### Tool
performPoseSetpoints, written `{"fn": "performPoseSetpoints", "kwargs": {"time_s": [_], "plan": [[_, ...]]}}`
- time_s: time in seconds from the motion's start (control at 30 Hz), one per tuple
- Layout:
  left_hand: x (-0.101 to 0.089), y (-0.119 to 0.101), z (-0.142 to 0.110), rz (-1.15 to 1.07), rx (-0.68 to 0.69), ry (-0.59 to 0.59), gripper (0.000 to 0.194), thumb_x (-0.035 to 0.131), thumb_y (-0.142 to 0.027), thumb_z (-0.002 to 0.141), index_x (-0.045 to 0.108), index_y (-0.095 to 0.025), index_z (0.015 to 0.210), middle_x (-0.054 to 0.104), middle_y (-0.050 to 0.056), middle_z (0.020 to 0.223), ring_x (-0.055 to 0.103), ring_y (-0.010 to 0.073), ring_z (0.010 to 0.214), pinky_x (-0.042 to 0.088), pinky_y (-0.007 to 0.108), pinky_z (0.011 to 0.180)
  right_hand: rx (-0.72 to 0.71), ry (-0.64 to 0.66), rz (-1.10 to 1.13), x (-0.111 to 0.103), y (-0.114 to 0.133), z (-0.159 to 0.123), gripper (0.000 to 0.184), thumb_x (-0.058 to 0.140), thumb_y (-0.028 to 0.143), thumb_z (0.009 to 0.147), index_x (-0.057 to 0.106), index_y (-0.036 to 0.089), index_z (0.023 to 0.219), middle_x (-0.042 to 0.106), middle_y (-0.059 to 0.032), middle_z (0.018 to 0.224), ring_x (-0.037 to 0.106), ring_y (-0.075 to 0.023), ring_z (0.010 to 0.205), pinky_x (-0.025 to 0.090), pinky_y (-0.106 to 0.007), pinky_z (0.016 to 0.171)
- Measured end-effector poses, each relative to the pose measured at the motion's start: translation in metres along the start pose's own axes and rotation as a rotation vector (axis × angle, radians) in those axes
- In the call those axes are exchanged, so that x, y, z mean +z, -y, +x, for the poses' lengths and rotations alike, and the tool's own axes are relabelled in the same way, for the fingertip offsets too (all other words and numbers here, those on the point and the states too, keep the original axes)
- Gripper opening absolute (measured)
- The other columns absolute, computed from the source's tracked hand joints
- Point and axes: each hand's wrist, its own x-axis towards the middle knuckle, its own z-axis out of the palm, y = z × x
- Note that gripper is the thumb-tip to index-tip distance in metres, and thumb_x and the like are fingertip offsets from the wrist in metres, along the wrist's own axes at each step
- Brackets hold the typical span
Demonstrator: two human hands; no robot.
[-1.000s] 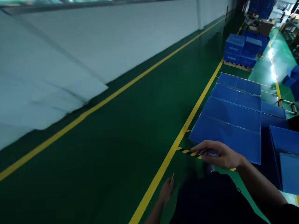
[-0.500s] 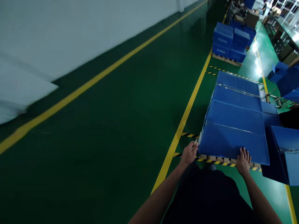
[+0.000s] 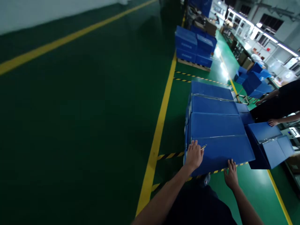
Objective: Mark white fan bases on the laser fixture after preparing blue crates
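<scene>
A stack of flat blue plastic sheets (image 3: pixel 215 125) lies on the green floor in front of me. My left hand (image 3: pixel 194 155) rests on the near left corner of the top sheet. Its fingers are closed round a thin pen-like stick (image 3: pixel 203 146) whose tip pokes out to the right. My right hand (image 3: pixel 231 175) grips the near edge of the same sheet, fingers on top. That near edge overhangs the striped floor tape (image 3: pixel 170 155).
A half-folded blue box (image 3: pixel 269 147) stands right of the stack. A co-worker in dark clothes (image 3: pixel 281 104) reaches toward it with one hand (image 3: pixel 273 122). Stacked blue boxes on a pallet (image 3: pixel 194 47) stand farther back. A yellow floor line (image 3: pixel 158 131) runs left of the stack.
The view has swung right, away from the white wall. My right hand dropped from above the sheet onto its near edge; my left hand rose from low beside me onto its corner.
</scene>
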Motion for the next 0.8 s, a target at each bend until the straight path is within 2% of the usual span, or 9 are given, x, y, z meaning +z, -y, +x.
{"fn": "performPoseSetpoints", "kwargs": {"time_s": [0.13, 0.23, 0.37, 0.5, 0.57, 0.63, 0.67, 0.73, 0.8], "plan": [[0.009, 0.0, 0.01, 0.122, 0.081, -0.022, 0.041, 0.037, -0.037, 0.114, 0.068, -0.01, 0.113, 0.055, 0.031, 0.165, 0.039, 0.0438, 0.166, 0.037, 0.059, 0.136, -0.009, 0.052, -0.025, -0.019, 0.002, -0.004, 0.073, 0.047, 0.032, 0.103, 0.048, 0.007, 0.171, 0.034, -0.0166, 0.182, 0.023, -0.0391, 0.172, 0.024, -0.05, 0.142], [0.018, 0.0, 0.01, 0.211, 0.178, -0.043, 0.046, 0.037, -0.042, 0.115, 0.069, -0.01, 0.112, 0.059, 0.031, 0.162, 0.044, 0.0443, 0.164, 0.041, 0.059, 0.134, 0.024, 0.075, -0.008, -0.034, -0.004, -0.008, 0.072, 0.052, 0.028, 0.101, 0.051, 0.012, 0.171, 0.037, -0.0128, 0.181, 0.028, -0.0357, 0.171, 0.024, -0.047, 0.142], [0.038, 0.016, -0.004, 0.376, 0.283, 0.02, 0.043, 0.036, -0.031, 0.111, 0.072, -0.008, 0.104, 0.064, 0.033, 0.154, 0.055, 0.0452, 0.155, 0.044, 0.062, 0.131, 0.083, 0.068, 0.041, -0.045, -0.012, -0.012, 0.07, 0.056, 0.021, 0.097, 0.058, 0.017, 0.167, 0.045, -0.0096, 0.177, 0.034, -0.0337, 0.166, 0.026, -0.044, 0.139], [0.053, 0.033, -0.014, 0.474, 0.329, 0.083, 0.045, 0.032, -0.03, 0.111, 0.072, -0.01, 0.103, 0.058, 0.031, 0.163, 0.052, 0.0431, 0.159, 0.043, 0.06, 0.133, 0.079, -0.012, 0.13, -0.057, -0.02, -0.012, 0.053, 0.059, 0.024, 0.1, 0.075, 0.023, 0.151, 0.062, -0.0082, 0.161, 0.05, -0.0304, 0.149, 0.034, -0.039, 0.133], [0.054, 0.035, -0.014, 0.485, 0.33, 0.133, 0.049, 0.03, -0.033, 0.112, 0.073, -0.01, 0.106, 0.057, 0.031, 0.164, 0.051, 0.0416, 0.16, 0.042, 0.057, 0.134, 0.088, -0.04, 0.159, -0.065, -0.024, -0.008, 0.044, 0.058, 0.025, 0.102, 0.081, 0.028, 0.139, 0.069, -0.0062, 0.15, 0.056, -0.0283, 0.14, 0.039, -0.039, 0.128], [0.052, 0.031, -0.013, 0.506, 0.307, 0.181, 0.053, 0.027, -0.034, 0.112, 0.073, -0.009, 0.107, 0.054, 0.031, 0.167, 0.048, 0.0412, 0.162, 0.039, 0.055, 0.136, 0.136, -0.056, 0.153, -0.073, -0.031, -0.001, 0.039, 0.057, 0.027, 0.104, 0.083, 0.033, 0.132, 0.074, -0.0051, 0.14, 0.06, -0.0279, 0.135, 0.038, -0.043, 0.127], [0.051, 0.028, -0.012, 0.523, 0.289, 0.202, 0.054, 0.026, -0.035, 0.112, 0.073, -0.009, 0.107, 0.053, 0.03, 0.168, 0.046, 0.0413, 0.163, 0.038, 0.055, 0.137, 0.176, -0.061, 0.134, -0.076, -0.035, 0.003, 0.038, 0.057, 0.028, 0.105, 0.082, 0.033, 0.133, 0.074, -0.0057, 0.138, 0.06, -0.0286, 0.135, 0.036, -0.045, 0.129], [0.049, 0.021, -0.01, 0.559, 0.253, 0.239, 0.056, 0.023, -0.034, 0.111, 0.073, -0.01, 0.107, 0.052, 0.029, 0.17, 0.045, 0.0405, 0.164, 0.037, 0.054, 0.138, 0.267, -0.062, 0.081, -0.081, -0.046, 0.011, 0.044, 0.064, 0.033, 0.103, 0.076, 0.03, 0.146, 0.068, -0.0097, 0.151, 0.055, -0.0327, 0.147, 0.031, -0.049, 0.133], [0.047, 0.016, -0.009, 0.576, 0.221, 0.273, 0.058, 0.021, -0.035, 0.111, 0.073, -0.011, 0.107, 0.052, 0.028, 0.17, 0.044, 0.0384, 0.165, 0.038, 0.052, 0.138, 0.33, -0.03, 0.038, -0.083, -0.058, 0.019, 0.064, 0.074, 0.036, 0.098, 0.065, 0.024, 0.16, 0.051, -0.0141, 0.171, 0.04, -0.0371, 0.162, 0.027, -0.049, 0.137]]}}
